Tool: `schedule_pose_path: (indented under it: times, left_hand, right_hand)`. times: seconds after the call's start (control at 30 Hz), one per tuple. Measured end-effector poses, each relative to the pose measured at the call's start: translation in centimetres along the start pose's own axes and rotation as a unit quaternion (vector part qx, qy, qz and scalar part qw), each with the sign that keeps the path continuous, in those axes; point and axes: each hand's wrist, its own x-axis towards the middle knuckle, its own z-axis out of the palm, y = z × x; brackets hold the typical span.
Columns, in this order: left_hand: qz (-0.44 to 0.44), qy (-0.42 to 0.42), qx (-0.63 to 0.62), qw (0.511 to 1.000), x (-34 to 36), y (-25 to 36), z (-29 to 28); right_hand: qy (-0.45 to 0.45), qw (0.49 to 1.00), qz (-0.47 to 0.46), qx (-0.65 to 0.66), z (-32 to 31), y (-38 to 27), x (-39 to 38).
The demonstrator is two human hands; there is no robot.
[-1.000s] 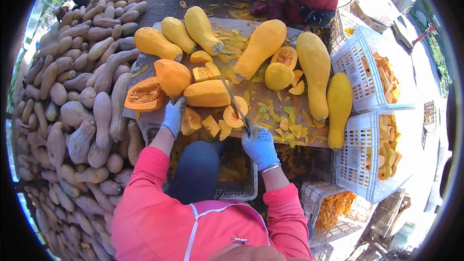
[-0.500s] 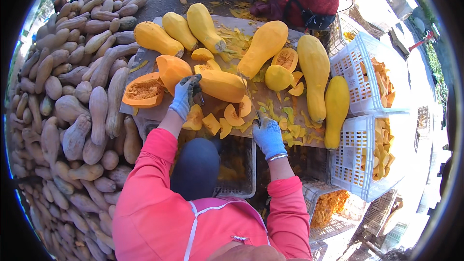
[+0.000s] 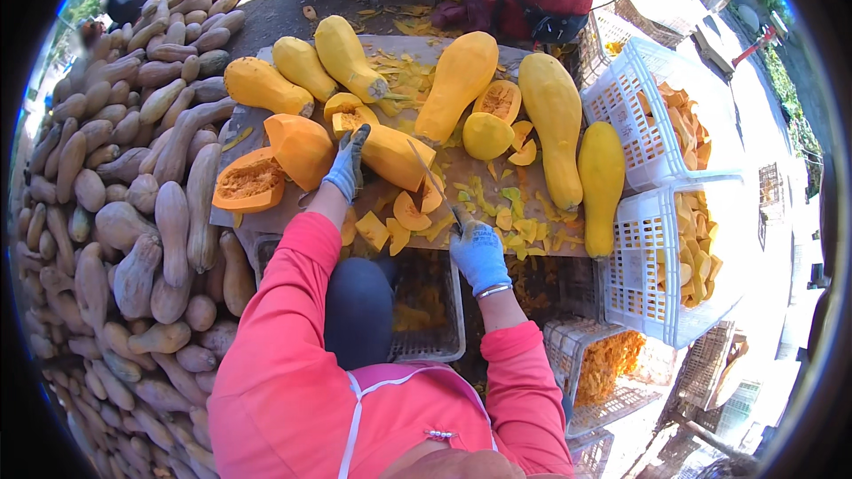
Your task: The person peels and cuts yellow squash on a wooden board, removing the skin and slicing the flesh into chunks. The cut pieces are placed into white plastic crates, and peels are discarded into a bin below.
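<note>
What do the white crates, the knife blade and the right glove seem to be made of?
White crates: probably rigid plastic, smooth, regularly slotted as if moulded.
Knife blade: likely metal, dull greyish, thin and straight-edged.
Right glove: seemingly fabric, matte light blue, fitting closely; any coating unclear.
</note>
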Motion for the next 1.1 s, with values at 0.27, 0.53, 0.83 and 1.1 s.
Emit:
schedule_pose_path:
  times: [0.27, 0.53, 0.83, 1.1]
  left_hand:
    - [0.150, 0.060, 0.045, 0.986, -3.3, 0.9, 3.9]
    - [0.322, -0.134, 0.429, 0.833, -12.4, -1.7, 10.4]
    - [0.305, -0.182, 0.649, 0.673, -14.0, -4.3, 9.0]
    - [0.577, -0.337, 0.714, 0.207, -14.2, -7.5, 8.5]
  right_hand:
    - [0.038, 0.999, 0.021, -0.010, 0.6, 2.8, -1.0]
    - [0.077, 0.987, 0.111, 0.082, 2.3, 6.5, -2.2]
    - [0.054, 0.937, 0.184, 0.291, 4.1, 5.6, -4.7]
    - [0.042, 0.788, 0.306, 0.532, 4.6, 2.9, -5.8]
